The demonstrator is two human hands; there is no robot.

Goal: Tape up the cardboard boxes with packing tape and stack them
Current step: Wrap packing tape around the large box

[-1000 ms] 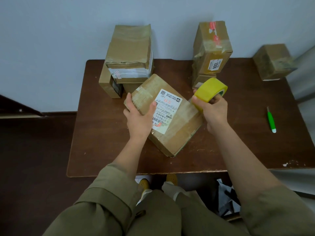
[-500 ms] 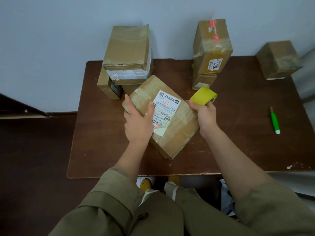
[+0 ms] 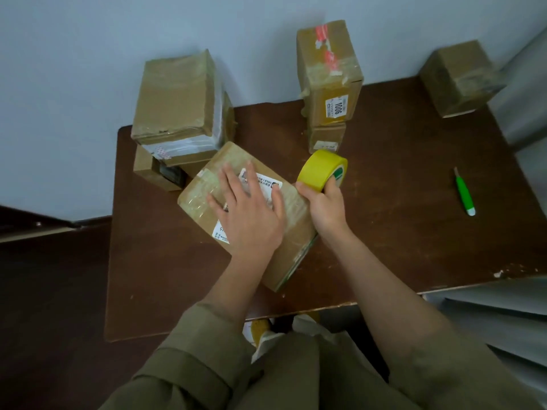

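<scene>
Dark brown table (image 3: 414, 202) against pale blue wall (image 3: 74, 84), left hand (image 3: 248, 214) flat with fingers spread on centre labelled box (image 3: 204, 190), right hand (image 3: 324, 202) gripping yellow tape roll (image 3: 318, 170) just right of it, taped box stacks (image 3: 177, 99) far, green pen (image 3: 464, 193) at right.

A dark brown wooden table (image 3: 414, 179) with a matt, scuffed top, its near right edge chipped. A flat brown cardboard box (image 3: 204, 184) covered in glossy, wrinkled clear tape, with a white paper label (image 3: 268, 184). A roll of smooth yellow tape (image 3: 318, 170). Far left, a cardboard stack (image 3: 177, 96) under shiny tape. At right, a glossy green plastic pen (image 3: 464, 192). Olive cloth sleeves (image 3: 189, 365).
</scene>
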